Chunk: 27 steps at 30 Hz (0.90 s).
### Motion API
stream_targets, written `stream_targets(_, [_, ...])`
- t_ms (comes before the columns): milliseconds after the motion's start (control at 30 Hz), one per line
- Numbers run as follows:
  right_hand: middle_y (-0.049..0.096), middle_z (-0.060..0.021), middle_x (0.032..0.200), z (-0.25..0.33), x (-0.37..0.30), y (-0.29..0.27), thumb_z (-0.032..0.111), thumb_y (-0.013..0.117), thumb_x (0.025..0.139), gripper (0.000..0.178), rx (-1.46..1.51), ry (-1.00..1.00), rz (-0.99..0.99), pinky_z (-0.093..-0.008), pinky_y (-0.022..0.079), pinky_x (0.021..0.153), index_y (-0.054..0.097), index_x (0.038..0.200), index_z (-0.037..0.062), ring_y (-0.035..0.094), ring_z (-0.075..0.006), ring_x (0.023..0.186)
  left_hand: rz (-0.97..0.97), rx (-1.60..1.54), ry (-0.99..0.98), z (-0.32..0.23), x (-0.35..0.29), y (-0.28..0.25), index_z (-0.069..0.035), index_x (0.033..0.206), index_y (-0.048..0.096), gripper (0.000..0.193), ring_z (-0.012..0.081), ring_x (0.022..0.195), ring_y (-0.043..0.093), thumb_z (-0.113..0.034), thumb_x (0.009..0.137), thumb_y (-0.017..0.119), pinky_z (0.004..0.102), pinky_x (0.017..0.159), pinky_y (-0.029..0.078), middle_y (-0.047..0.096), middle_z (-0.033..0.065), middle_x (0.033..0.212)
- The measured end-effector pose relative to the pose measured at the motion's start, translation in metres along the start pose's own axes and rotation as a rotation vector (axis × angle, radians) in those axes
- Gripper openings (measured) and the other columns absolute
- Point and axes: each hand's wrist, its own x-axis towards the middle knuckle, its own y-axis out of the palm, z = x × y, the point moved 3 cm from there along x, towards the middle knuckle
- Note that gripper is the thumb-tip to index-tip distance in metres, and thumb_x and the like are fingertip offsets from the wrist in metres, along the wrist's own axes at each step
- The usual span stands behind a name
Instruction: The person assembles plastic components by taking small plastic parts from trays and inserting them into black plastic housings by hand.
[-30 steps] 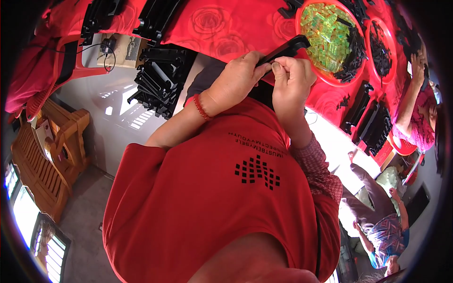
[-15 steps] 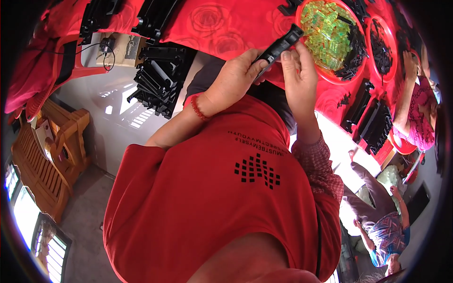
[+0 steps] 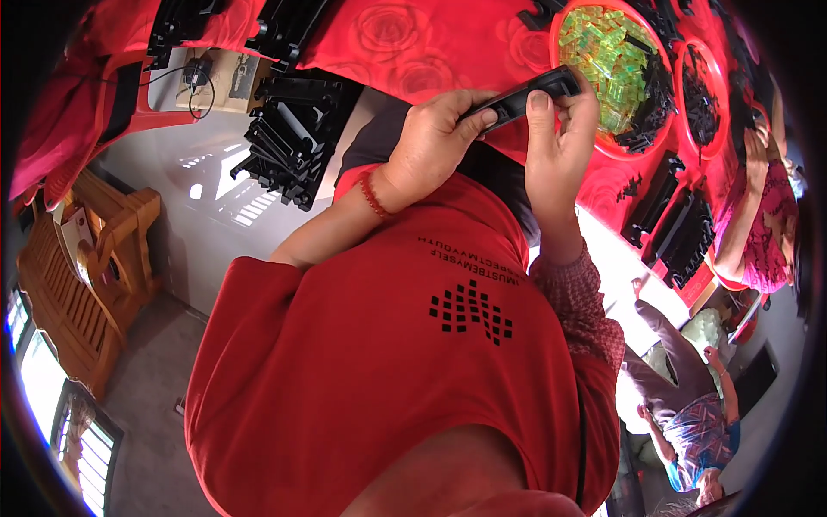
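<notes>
A long black plastic part [image 3: 517, 100] with a recessed face slants up to the right between my two hands. My left hand [image 3: 438, 138], with a red bead bracelet on its wrist, is closed around the part's lower left end. At the upper right end my right hand [image 3: 560, 129] grips it, thumb on the near side and fingers behind. Just beyond my right hand stands a round red-rimmed basket [image 3: 633, 157] holding yellow-green translucent pieces [image 3: 599, 60] and small black pieces [image 3: 646, 121].
A second red basket [image 3: 722, 86] with black pieces stands further right. Black long parts lie on the red tablecloth [image 3: 388, 43] and in a stack [image 3: 289, 138] at left. A wooden chair [image 3: 77, 293] is at far left. Other people [image 3: 702, 431] are at right.
The black part has turned in my hands, its recessed face now showing and its slant flatter. My right hand has shifted slightly right and down with its end.
</notes>
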Motion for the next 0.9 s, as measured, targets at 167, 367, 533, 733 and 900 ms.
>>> stream_targets(167, [0.055, -0.0071, 0.107, 0.007, -0.005, 0.001, 0.015, 0.058, 0.101, 0.042, -0.025, -0.05, -0.057, -0.0241, 0.045, 0.082, 0.041, 0.132, -0.0063, 0.052, -0.0103, 0.093, 0.077, -0.137, -0.083, 0.001, -0.001, 0.0, 0.002, 0.12, 0.065, 0.027, 0.0068, 0.078, 0.062, -0.011, 0.097, 0.063, 0.0217, 0.069, 0.051, 0.068, 0.0019, 0.089])
stream_targets(367, [0.053, -0.0072, 0.109, 0.015, -0.001, -0.002, 0.015, 0.058, 0.101, 0.044, 0.054, -0.03, -0.016, -0.0235, 0.044, 0.083, 0.037, 0.134, -0.0064, 0.051, -0.0098, 0.094, 0.064, -0.295, -0.047, 0.01, 0.001, 0.005, 0.002, 0.119, 0.066, 0.028, 0.0067, 0.08, 0.062, -0.013, 0.095, 0.067, 0.0223, 0.072, 0.052, 0.069, 0.0042, 0.09])
stream_targets(533, [0.052, -0.0085, 0.112, 0.011, -0.007, -0.001, 0.016, 0.057, 0.101, 0.046, 0.026, -0.026, -0.028, -0.0241, 0.044, 0.085, 0.036, 0.135, -0.0072, 0.051, -0.0102, 0.096, -0.025, -0.277, 0.029, 0.005, -0.001, 0.003, 0.001, 0.113, 0.07, 0.027, 0.0052, 0.074, 0.062, -0.015, 0.091, 0.072, 0.0215, 0.067, 0.052, 0.071, 0.005, 0.086])
stream_targets(733, [0.053, -0.0116, 0.108, 0.017, -0.014, 0.003, 0.011, 0.061, 0.097, 0.044, -0.012, -0.056, -0.092, -0.0312, 0.045, 0.087, 0.039, 0.131, -0.0058, 0.053, -0.018, 0.095, -0.005, -0.342, -0.053, 0.001, -0.004, 0.005, 0.002, 0.106, 0.069, 0.022, 0.0051, 0.069, 0.06, -0.012, 0.09, 0.072, 0.0223, 0.061, 0.051, 0.068, 0.0036, 0.079])
stream_targets(900, [0.053, -0.0107, 0.107, 0.005, -0.016, 0.0, 0.012, 0.06, 0.098, 0.042, -0.092, -0.036, -0.076, -0.0311, 0.045, 0.085, 0.04, 0.13, -0.0048, 0.052, -0.0172, 0.093, 0.07, -0.227, -0.063, 0.012, 0.001, 0.005, 0.001, 0.106, 0.069, 0.021, 0.0069, 0.066, 0.059, -0.016, 0.093, 0.07, 0.0232, 0.061, 0.049, 0.067, 0.002, 0.078])
